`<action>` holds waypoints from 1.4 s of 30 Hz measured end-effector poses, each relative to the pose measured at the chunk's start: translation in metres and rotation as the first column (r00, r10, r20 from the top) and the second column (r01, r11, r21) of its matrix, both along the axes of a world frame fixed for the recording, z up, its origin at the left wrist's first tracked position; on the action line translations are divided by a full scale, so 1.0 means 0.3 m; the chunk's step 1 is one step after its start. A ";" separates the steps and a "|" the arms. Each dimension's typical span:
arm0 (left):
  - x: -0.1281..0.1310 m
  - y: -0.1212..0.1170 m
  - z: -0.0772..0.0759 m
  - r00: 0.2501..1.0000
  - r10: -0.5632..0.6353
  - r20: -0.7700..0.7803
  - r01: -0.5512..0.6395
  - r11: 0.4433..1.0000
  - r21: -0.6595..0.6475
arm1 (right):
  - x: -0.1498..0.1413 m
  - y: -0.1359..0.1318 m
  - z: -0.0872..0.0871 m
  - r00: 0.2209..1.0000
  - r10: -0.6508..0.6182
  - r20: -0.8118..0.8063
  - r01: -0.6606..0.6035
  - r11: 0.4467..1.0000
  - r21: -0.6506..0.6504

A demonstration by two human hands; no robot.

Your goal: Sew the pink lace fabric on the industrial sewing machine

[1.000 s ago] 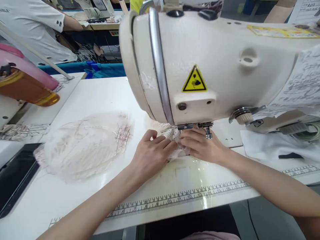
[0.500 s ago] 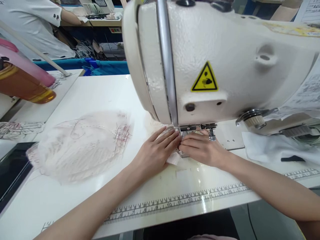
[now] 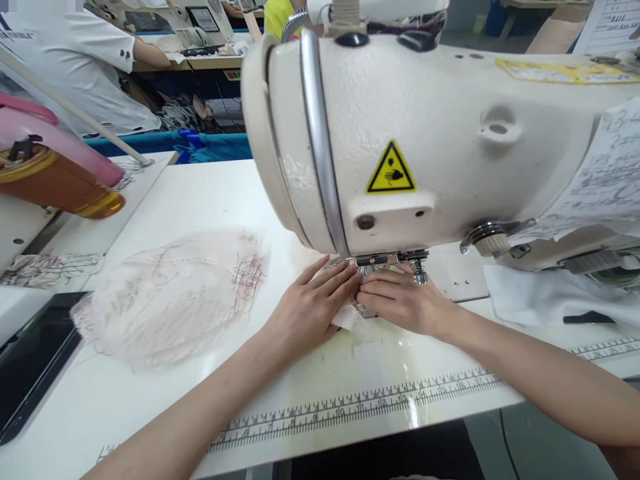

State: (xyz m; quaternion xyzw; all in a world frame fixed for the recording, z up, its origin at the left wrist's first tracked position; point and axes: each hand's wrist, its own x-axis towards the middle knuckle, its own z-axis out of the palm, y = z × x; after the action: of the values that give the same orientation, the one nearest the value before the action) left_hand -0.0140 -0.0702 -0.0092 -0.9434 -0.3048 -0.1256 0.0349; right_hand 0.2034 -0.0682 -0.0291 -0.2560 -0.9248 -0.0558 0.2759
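My left hand (image 3: 309, 301) lies flat with its fingers stretched out on a small piece of pale pink lace fabric (image 3: 351, 320) under the head of a white sewing machine (image 3: 430, 127). The fabric's lower corner sticks out below the fingers. Close beside it, my right hand (image 3: 403, 301) has its fingers bent and pressed together at the fabric's edge, right by the presser foot (image 3: 371, 272). Its fingertips are partly hidden. The fingertips of both hands nearly meet. The needle area is mostly covered by the machine head and my fingers.
Sheer pale pink fabric (image 3: 165, 307) with red threads lies on the white table (image 3: 210, 193) at left. Near it are a dark phone-like device (image 3: 37, 363), an amber cup (image 3: 63, 183) and a pink bottle (image 3: 60, 140). White cloth (image 3: 530, 297) lies right. A co-worker in white (image 3: 75, 60) sits beyond.
The camera view has tilted up slightly and shifted, so the machine and table items appear lower. Both hands stay at nearly the same place by the presser foot.
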 end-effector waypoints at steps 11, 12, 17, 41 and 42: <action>0.021 -0.013 -0.005 1.000 0.016 -0.015 -0.015 0.997 0.069 | 0.025 0.005 -0.013 0.999 -0.020 -0.034 0.019 0.999 -0.030; 0.022 -0.014 -0.006 1.000 0.021 -0.017 -0.020 0.997 0.074 | 0.026 0.003 -0.007 0.999 -0.035 -0.023 0.035 0.999 -0.002; 0.030 -0.020 -0.011 0.999 0.042 -0.026 -0.040 0.995 0.094 | 0.028 -0.005 0.014 0.988 -0.150 -0.022 0.152 0.983 0.108; -0.020 0.007 0.001 0.996 -0.082 -0.046 0.085 0.994 0.068 | 0.011 -0.008 0.025 0.988 -0.065 0.139 0.046 0.990 0.137; -0.023 0.011 0.003 0.996 -0.084 -0.042 0.087 0.993 0.074 | 0.005 -0.011 0.026 0.991 -0.061 0.122 0.045 0.991 0.129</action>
State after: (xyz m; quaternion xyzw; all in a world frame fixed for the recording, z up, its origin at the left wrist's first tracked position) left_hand -0.0209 -0.0671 -0.0084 -0.9559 -0.2582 -0.1204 0.0711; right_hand 0.2049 -0.0716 -0.0212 -0.2584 -0.9279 -0.1372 0.2309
